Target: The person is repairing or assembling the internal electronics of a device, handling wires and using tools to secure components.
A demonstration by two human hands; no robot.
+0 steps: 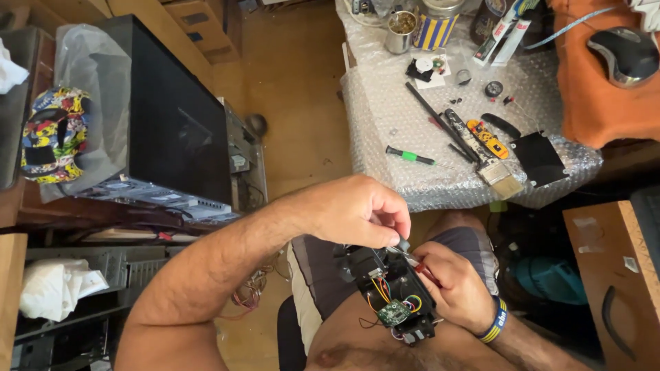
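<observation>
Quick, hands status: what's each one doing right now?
Left hand: closed, fingertips pinching something small above the open black device; what it pinches cannot be told.
Right hand: closed, gripping a red-handled tool against the device.

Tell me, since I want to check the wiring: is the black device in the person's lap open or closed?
Open. The black device has its cover off: a green circuit board and coloured wires lie exposed.

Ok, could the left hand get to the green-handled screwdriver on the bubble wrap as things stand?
Probably yes. The left hand pinches at the opened black device on the lap, and the green-handled screwdriver lies uncovered near the table's front edge, nothing between.
</observation>
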